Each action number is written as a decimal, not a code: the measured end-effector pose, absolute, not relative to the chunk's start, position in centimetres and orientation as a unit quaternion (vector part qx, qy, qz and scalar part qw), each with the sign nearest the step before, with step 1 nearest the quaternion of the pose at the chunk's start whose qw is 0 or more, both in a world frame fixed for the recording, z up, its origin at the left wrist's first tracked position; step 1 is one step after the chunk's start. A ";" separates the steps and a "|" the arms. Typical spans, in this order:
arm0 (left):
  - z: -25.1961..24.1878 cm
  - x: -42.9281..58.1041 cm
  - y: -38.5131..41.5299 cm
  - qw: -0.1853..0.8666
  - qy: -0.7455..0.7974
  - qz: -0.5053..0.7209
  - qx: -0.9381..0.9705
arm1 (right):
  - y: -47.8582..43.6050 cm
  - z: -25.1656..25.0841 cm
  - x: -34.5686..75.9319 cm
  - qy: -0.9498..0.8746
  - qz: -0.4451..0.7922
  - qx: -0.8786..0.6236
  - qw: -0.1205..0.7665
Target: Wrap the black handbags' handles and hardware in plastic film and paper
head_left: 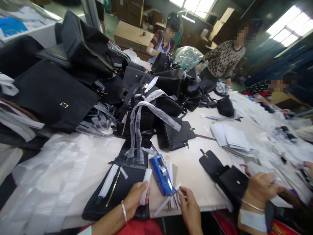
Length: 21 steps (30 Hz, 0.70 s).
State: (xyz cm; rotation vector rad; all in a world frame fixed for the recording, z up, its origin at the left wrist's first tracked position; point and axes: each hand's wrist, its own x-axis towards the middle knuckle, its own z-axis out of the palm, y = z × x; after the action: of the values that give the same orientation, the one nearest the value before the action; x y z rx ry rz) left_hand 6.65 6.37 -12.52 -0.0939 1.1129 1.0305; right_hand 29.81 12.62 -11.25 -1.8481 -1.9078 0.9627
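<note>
A black bag (132, 176) lies at the table's front edge with its flap opened away from me. My left hand (137, 199) is closed around a strap wrapped in white paper (146, 186) at the bag's right side. Another wrapped strap (109, 179) lies left of the gold zipper (114, 187). Just right of the bag stands a blue tape dispenser (160, 174). At its cutting end my right hand (189, 207) pinches a pale bit that looks like tape, though its outline is blurred. White and grey strips (172, 178) lie beside and under the dispenser.
Black bags (80, 49) are heaped across the table's left and middle. Thin white sheets (56, 169) cover the left front. A paper stack (230, 137) lies to the right, near another opened black bag (223, 169). A neighbour's hand (261, 186) works close on my right. Other people stand farther back.
</note>
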 end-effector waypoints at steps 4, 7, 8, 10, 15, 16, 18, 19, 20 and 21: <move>-12.3 7.1 6.4 0.727 0.514 0.455 -0.008 | 15.1 -12.6 31.2 -0.649 0.399 -0.632 0.147; -12.3 7.4 6.2 0.719 0.526 0.455 0.008 | 15.6 -13.7 30.5 -0.657 0.434 -0.601 0.135; -12.3 7.4 6.1 0.716 0.529 0.456 0.011 | 15.7 -13.9 30.4 -0.661 0.434 -0.598 0.133; -12.3 7.5 6.0 0.710 0.534 0.459 0.016 | 15.7 -14.2 30.3 -0.662 0.433 -0.597 0.134; -12.4 7.8 5.8 0.700 0.539 0.467 0.029 | 15.4 -12.7 30.8 -0.650 0.465 -0.576 0.169; -12.4 7.8 5.8 0.699 0.538 0.471 0.032 | 15.1 -12.1 30.9 -0.646 0.472 -0.572 0.180; -12.3 7.9 5.6 0.695 0.536 0.478 0.036 | 14.4 -11.3 31.4 -0.632 0.489 -0.571 0.187; -12.3 8.0 5.6 0.694 0.536 0.480 0.038 | 13.9 -11.1 31.6 -0.616 0.505 -0.575 0.183; -12.3 8.0 5.6 0.692 0.538 0.480 0.041 | 13.4 -11.1 31.9 -0.596 0.525 -0.581 0.177; -12.3 8.1 5.5 0.690 0.541 0.479 0.044 | 12.9 -11.3 32.2 -0.572 0.547 -0.587 0.170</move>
State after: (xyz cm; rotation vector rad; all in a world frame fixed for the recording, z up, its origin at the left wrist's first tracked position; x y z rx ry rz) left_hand 8.07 5.53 -12.25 0.0992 1.2104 1.0716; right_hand 32.19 12.92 -11.28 -1.6684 -1.6242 1.5537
